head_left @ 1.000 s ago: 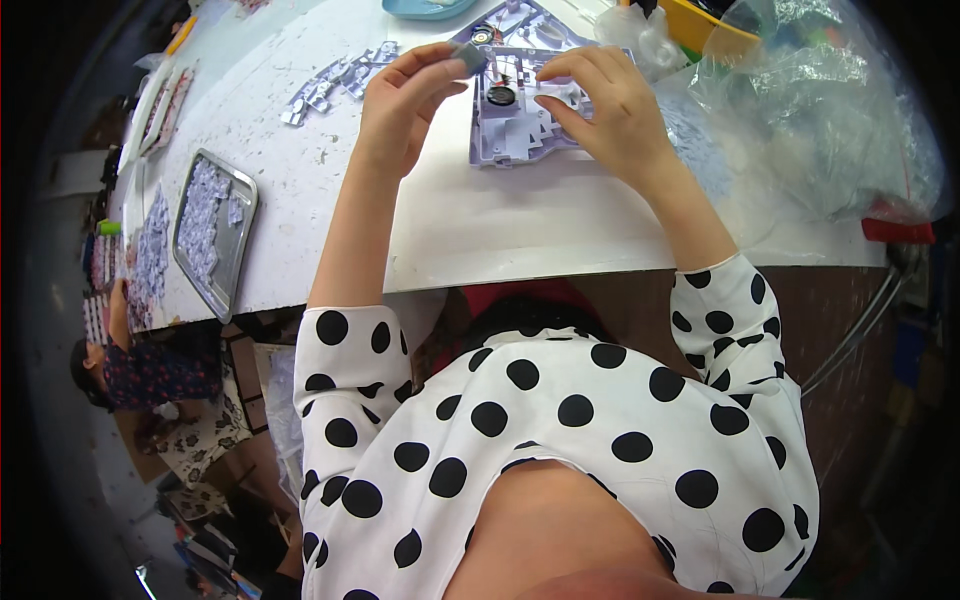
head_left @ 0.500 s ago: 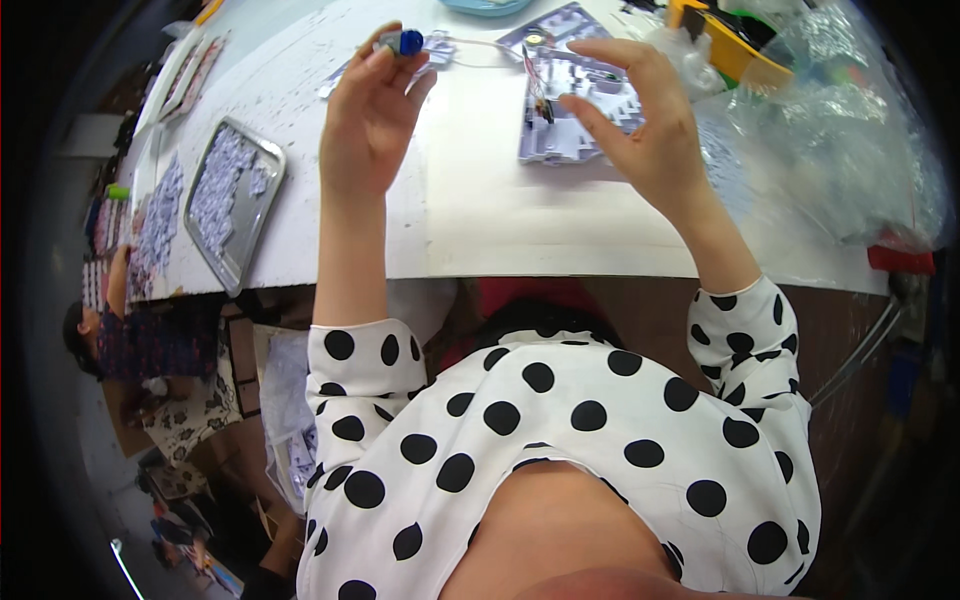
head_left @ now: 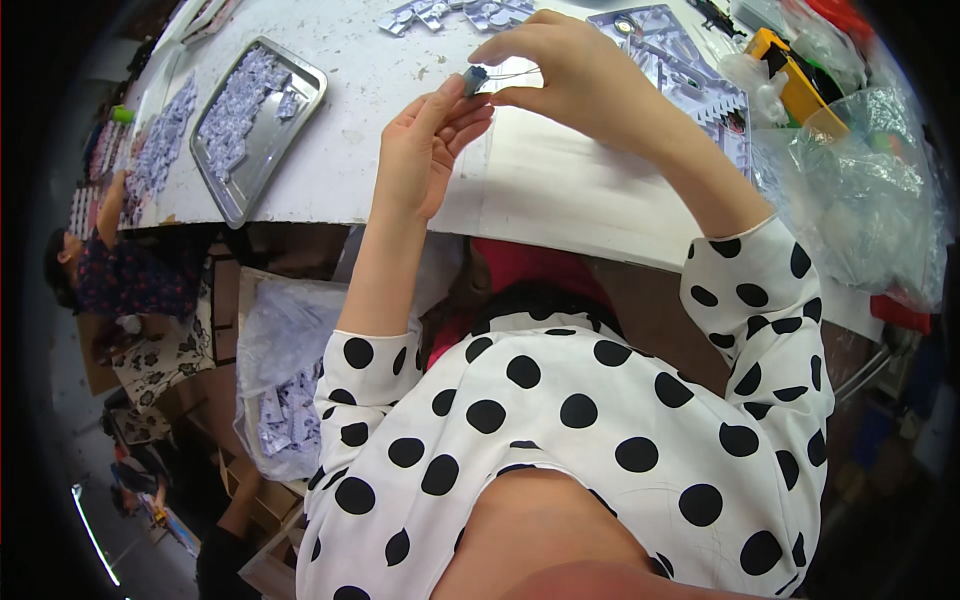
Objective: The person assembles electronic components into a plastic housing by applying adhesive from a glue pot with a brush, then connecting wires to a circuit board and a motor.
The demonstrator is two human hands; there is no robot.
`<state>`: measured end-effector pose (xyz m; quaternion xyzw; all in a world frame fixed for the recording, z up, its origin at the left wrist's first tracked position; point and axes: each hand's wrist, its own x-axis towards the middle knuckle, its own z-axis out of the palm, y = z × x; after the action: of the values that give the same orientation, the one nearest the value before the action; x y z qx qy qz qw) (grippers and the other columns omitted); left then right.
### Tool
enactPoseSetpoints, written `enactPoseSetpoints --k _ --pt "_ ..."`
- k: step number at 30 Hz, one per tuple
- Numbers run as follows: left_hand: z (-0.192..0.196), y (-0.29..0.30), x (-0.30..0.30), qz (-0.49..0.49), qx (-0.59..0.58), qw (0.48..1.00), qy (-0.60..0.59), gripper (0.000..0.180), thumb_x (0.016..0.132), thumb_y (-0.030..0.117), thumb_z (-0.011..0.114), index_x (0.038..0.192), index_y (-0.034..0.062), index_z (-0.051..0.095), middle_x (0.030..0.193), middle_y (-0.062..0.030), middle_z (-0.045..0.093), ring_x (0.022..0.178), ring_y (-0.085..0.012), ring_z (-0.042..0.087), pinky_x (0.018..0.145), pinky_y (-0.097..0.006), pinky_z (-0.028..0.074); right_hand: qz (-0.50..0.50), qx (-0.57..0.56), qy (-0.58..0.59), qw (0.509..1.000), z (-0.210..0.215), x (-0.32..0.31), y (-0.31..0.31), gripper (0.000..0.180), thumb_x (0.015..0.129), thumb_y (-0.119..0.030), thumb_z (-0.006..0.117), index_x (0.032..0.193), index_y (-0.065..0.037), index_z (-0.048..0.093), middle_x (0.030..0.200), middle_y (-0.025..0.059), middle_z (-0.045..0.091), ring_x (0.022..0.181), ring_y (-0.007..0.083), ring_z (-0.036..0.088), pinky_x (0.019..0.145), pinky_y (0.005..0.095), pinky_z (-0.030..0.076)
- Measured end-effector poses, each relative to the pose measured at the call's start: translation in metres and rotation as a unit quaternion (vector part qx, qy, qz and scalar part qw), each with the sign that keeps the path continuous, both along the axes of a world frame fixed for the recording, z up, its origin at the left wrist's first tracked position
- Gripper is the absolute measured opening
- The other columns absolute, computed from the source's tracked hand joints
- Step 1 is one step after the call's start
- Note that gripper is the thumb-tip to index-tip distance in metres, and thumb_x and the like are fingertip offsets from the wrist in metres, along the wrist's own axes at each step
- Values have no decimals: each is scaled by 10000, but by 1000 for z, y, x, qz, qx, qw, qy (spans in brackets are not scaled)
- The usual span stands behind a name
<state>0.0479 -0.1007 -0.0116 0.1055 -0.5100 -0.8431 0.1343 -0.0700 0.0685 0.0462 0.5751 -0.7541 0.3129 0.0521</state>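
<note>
My left hand [head_left: 425, 150] is raised over the table, its thumb and fingers pinching a small motor [head_left: 474, 80]. The motor has a silvery body and a blue end. Thin wires [head_left: 515, 74] run from that end toward my right hand [head_left: 575, 75]. There, thumb and forefinger are curved and apart, on either side of the wires close to the motor; the other fingers are hidden behind. To the right of that hand lies a pale lilac plastic housing [head_left: 735, 120] with toothed edges, partly covered by my forearm.
A metal tray [head_left: 268, 160] of small pale parts stands at the left, beside a loose pile [head_left: 165, 140]. More pale pieces [head_left: 430, 12] lie at the far edge. Clear plastic bags [head_left: 860, 190] and a yellow bin [head_left: 785, 75] crowd the right. Another person [head_left: 135, 265] sits at far left.
The view has shifted, with table things sitting higher. My hands have come together: the left with the motor moved right, the right moved left from above the housing to the motor's wires.
</note>
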Motion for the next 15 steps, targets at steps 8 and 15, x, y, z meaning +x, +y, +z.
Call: enactPoseSetpoints --k 8,15 --pt "1 13 -1 -12 72 996 -54 272 936 228 731 995 -28 660 966 -149 725 892 -206 726 816 -299 617 -70 -96 113 986 -23 11 4 258 770 -174 804 1003 -94 726 912 26 710 927 238 618 828 375 493" --pt "5 19 7 -49 20 993 -102 228 949 204 701 999 -17 678 931 -145 730 872 -200 731 822 -298 606 -50 -74 -65 994 -23 16 28 235 794 -115 703 1026 -80 724 950 32 721 985 235 604 893 373 492"
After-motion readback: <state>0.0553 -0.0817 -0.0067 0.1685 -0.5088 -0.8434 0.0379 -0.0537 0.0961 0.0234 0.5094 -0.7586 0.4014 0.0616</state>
